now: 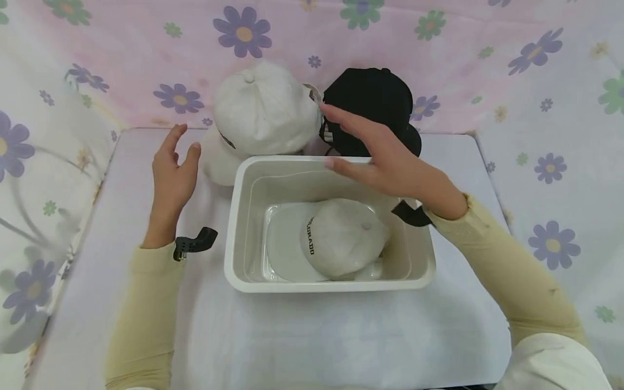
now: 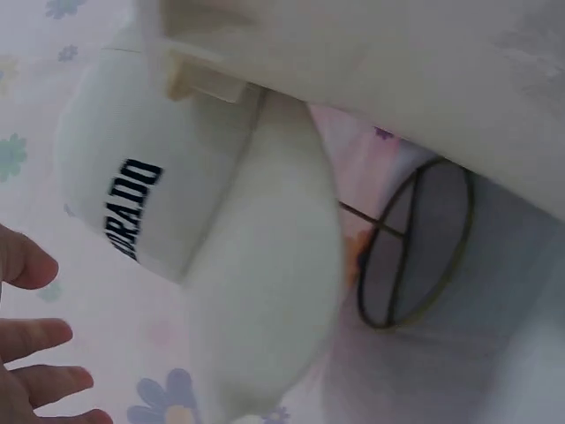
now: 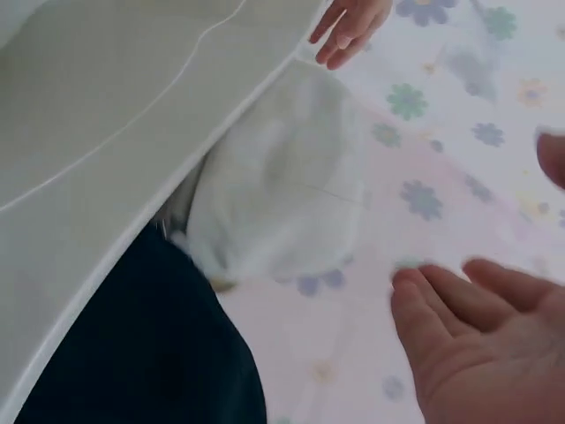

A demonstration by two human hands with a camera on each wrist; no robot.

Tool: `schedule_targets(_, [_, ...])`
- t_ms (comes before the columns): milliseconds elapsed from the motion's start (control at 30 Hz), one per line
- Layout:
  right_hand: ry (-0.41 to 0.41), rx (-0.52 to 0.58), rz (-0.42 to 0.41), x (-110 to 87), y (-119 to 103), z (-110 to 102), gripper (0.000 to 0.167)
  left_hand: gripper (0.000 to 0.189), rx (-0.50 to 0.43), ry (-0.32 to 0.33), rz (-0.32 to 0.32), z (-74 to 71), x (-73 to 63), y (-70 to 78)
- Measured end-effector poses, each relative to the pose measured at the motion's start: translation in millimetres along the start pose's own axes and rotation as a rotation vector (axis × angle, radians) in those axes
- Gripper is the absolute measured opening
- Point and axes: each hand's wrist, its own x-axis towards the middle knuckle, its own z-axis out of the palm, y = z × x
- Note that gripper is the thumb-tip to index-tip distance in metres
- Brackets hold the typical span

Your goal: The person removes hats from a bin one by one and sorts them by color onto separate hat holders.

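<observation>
A pale cap [image 1: 341, 235] with dark lettering lies inside a white plastic tub [image 1: 329, 287], its brim toward the left. Behind the tub sits a second white cap [image 1: 265, 111], whose lettering shows in the left wrist view on its front [image 2: 132, 208]. Beside it, to the right, is a black cap [image 1: 370, 103]. My left hand [image 1: 174, 176] is raised just left of the white cap's brim, fingers loose and holding nothing. Over the tub's back rim, my right hand [image 1: 390, 157] hovers with fingers extended, overlapping the black cap in the head view; its palm [image 3: 494, 353] is bare.
A white cloth [image 1: 317, 336] covers the table under the tub. Flower-printed fabric [image 1: 292, 32] hangs behind the caps and along both sides. A thin dark loop [image 2: 364, 274] shows past the cap's brim in the left wrist view. Black straps [image 1: 195, 244] circle both wrists.
</observation>
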Motion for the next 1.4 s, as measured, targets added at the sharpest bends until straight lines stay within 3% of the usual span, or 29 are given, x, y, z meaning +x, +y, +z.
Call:
schedule_targets(133, [0.064, 0.141, 0.077, 37.5, 13, 11, 0.064, 0.057, -0.044, 0.022, -0.068, 8.7, -4.4, -11.6])
schedule_targets(300, [0.011, 0.144, 0.243, 66.5, 32, 24, 0.066, 0.061, -0.261, 0.045, -0.199, 19.7, -9.7, -18.5])
schedule_targets(433, [-0.051, 0.157, 0.321, 76.4, 42, 33, 0.067, 0.059, -0.536, 0.140, -0.337, 23.0, -10.5, -22.4])
schedule_targets(567, [-0.046, 0.147, 0.369, 82.4, 48, 35, 0.066, 0.058, -0.857, 0.199, -0.468, 21.1, -8.4, -26.2])
schedule_targets(700, [-0.031, 0.176, 0.442, 88.2, 56, 32, 0.065, 0.061, -1.087, 0.142, -0.587, 21.5, -7.6, -33.1])
schedule_targets(800, [-0.019, 0.208, 0.479, 92.3, 59, 28, 0.063, 0.060, -1.175, 0.047, -0.618, 25.0, -8.5, -39.8])
schedule_targets(900, [0.008, 0.205, 0.507, 97.1, 59, 23, 0.058, 0.061, -1.197, -0.058, -0.617, 28.2, -7.5, -44.2])
schedule_targets(1033, [0.025, 0.200, 0.525, 104.3, 59, 16, 0.047, 0.063, -1.104, -0.135, -0.615, 31.2, -0.9, -45.7])
schedule_targets(1233, [-0.044, 0.219, 0.700, 118.5, 57, 9, 0.054, 0.062, -0.949, -0.086, -0.523, 27.6, 11.4, -43.9])
schedule_targets(1400, [-0.067, 0.266, 0.815, 128.3, 54, 5, 0.059, 0.063, -0.936, -0.041, -0.452, 20.8, 23.8, -43.2])
